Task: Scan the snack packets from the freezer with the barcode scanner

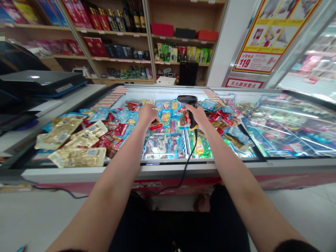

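Note:
My right hand (198, 116) is wrapped around the grip of a black barcode scanner (187, 99) with yellow trim at its base. The scanner's head points to the left, and its black cord (193, 150) hangs down over the freezer's front. My left hand (147, 113) is closed, with a small red and brown snack packet (156, 125) at its fingers, partly hidden by them. Both hands are above a chest freezer (168, 167) whose glass top is strewn with blue, red and gold packets. A brown and red packet (183, 120) shows beside my right fingers.
Large gold packets (78, 156) lie at the left end of the freezer. A grey counter device (42, 82) stands at far left. Shelves (115, 33) with bottles and boxes rise behind. Another glass-topped freezer section (291, 126) extends right.

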`<state>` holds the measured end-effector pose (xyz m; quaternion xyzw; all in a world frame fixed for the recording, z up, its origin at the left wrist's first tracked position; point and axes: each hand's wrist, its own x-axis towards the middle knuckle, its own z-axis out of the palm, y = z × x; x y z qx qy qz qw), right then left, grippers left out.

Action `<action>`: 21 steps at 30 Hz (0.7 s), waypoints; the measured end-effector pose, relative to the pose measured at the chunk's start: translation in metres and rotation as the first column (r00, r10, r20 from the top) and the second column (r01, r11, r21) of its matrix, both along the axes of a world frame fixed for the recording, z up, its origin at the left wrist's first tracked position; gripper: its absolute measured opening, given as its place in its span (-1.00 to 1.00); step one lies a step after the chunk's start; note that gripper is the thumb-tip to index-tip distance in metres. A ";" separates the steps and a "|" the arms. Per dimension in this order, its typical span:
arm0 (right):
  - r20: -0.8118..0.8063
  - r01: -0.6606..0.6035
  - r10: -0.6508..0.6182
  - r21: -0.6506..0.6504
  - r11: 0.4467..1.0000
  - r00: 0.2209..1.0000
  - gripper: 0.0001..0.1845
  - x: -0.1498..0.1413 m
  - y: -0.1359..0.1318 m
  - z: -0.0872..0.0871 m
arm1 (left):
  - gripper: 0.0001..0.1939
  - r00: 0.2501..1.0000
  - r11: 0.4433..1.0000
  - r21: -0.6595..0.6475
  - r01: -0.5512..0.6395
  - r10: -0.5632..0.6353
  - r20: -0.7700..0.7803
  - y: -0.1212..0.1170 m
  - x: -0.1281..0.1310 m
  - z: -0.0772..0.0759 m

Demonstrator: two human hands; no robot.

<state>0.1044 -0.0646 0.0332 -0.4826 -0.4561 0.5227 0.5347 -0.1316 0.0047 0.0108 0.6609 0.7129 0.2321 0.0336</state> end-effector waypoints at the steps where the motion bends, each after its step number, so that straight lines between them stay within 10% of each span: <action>1: 0.019 -0.009 0.009 -0.002 1.000 1.000 -0.70 -0.004 0.000 0.000 | -0.53 1.000 1.000 -0.001 -0.024 0.024 -0.008 0.002 -0.009 0.000; 21: 0.093 -0.091 0.097 -0.064 0.994 0.991 -0.61 -0.047 0.005 -0.016 | -0.50 0.991 0.988 -0.090 -0.126 0.123 -0.045 0.018 -0.057 0.002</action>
